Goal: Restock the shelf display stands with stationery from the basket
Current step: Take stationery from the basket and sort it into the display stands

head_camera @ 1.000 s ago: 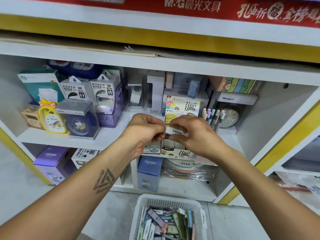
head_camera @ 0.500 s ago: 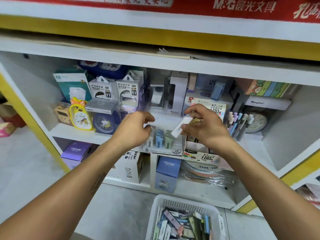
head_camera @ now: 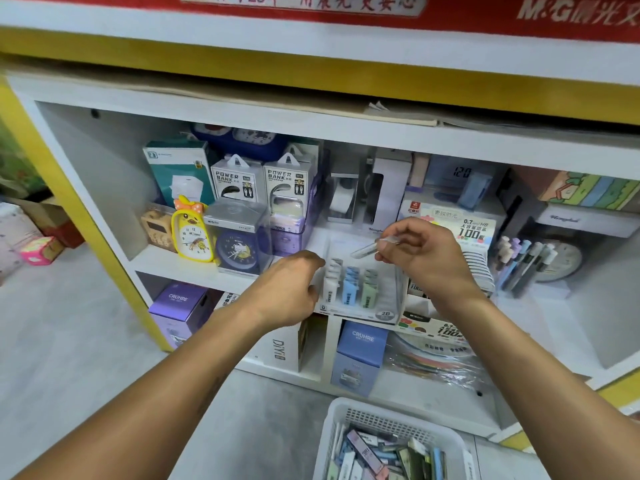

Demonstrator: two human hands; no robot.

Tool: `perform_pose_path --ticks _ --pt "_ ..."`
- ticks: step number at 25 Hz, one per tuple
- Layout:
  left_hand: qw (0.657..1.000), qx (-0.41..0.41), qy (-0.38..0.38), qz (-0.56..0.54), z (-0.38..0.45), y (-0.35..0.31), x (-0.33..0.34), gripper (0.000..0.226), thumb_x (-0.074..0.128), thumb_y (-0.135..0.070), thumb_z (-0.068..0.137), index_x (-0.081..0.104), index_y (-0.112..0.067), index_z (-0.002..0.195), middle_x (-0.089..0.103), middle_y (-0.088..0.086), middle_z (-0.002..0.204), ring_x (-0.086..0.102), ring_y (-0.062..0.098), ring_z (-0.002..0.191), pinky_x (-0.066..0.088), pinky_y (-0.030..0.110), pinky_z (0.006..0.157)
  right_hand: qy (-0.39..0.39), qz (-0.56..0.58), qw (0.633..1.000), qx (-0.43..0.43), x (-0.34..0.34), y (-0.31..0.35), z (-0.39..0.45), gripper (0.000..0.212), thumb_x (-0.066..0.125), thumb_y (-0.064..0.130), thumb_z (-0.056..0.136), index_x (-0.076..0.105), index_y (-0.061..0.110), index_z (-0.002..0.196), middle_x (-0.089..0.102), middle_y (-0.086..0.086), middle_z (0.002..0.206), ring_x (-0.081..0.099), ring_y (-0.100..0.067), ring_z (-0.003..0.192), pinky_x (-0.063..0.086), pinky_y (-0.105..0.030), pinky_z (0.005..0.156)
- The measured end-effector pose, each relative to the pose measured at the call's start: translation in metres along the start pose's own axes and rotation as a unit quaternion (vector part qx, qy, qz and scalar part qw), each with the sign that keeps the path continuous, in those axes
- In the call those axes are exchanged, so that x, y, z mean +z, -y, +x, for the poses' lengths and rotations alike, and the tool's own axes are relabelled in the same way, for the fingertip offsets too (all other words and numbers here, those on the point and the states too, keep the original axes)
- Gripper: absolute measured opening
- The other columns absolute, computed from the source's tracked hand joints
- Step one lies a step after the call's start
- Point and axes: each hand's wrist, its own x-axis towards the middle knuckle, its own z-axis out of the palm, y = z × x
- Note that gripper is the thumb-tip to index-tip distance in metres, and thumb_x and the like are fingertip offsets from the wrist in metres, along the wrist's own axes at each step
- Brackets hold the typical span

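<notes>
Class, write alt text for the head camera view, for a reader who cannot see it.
A person's right hand pinches a small clear lead case above a clear display stand holding rows of similar cases, while the left hand grips the stand's left side. The stand sits on a white shelf beside clocks and power bank boxes; a white basket of stationery stands below.

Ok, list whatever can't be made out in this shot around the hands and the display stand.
- Head view: the left hand covers the left edge of the display stand, so its grip there is hidden.
- The slim case pinched by the right hand is blurred; its label is unreadable.
- The basket is cut off by the bottom edge.
- The stand's rear slots are too hazy to count.
</notes>
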Motion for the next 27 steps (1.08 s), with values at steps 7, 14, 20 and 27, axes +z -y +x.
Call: perform_pose_path --ticks 7,14,20,27 --pt "0.999 0.034 -0.002 -0.015 0.003 0.007 0.008 0.048 0.052 -0.006 0.086 0.048 -0.015 0.134 0.047 0.001 0.142 0.047 0.02 0.128 0.045 0.036 0.099 -0.033 -0.188 0.981 -0.039 0.016 -0.017 0.019 0.017 0.078 0.015 0.085 0.069 0.021 0.098 0.069 -0.005 0.091 0.065 -0.014 0.083 0.056 -0.029 0.082" --pt "0.997 0.077 0.014 -0.004 0.008 0.014 0.019 0.067 0.047 -0.007 0.086 0.033 -0.021 0.15 0.023 -0.002 0.162 0.023 0.011 0.147 0.025 0.022 0.113 -0.041 -0.237 0.962 -0.125 0.029 -0.028 0.026 0.017 0.08 0.017 0.082 0.074 0.024 0.096 0.062 0.016 0.076 0.059 0.0 0.076 0.047 -0.011 0.067" --pt "0.996 0.088 0.022 0.0 0.007 0.019 0.022 0.07 0.045 -0.001 0.084 0.033 -0.017 0.151 0.028 -0.002 0.161 0.026 0.012 0.146 0.029 0.027 0.116 -0.011 -0.314 0.934 -0.171 0.04 -0.035 0.03 0.023 0.076 0.009 0.086 0.069 0.012 0.108 0.063 0.006 0.084 0.06 -0.006 0.076 0.052 -0.015 0.075" --pt "0.996 0.085 0.032 0.005 0.008 0.019 0.023 0.074 0.046 -0.001 0.082 0.03 -0.017 0.152 0.025 -0.001 0.162 0.023 0.012 0.147 0.028 0.03 0.117 0.035 -0.334 0.925 -0.177 0.046 -0.037 0.03 0.019 0.07 0.011 0.091 0.075 0.015 0.109 0.075 0.003 0.098 0.064 -0.004 0.086 0.045 -0.007 0.079"
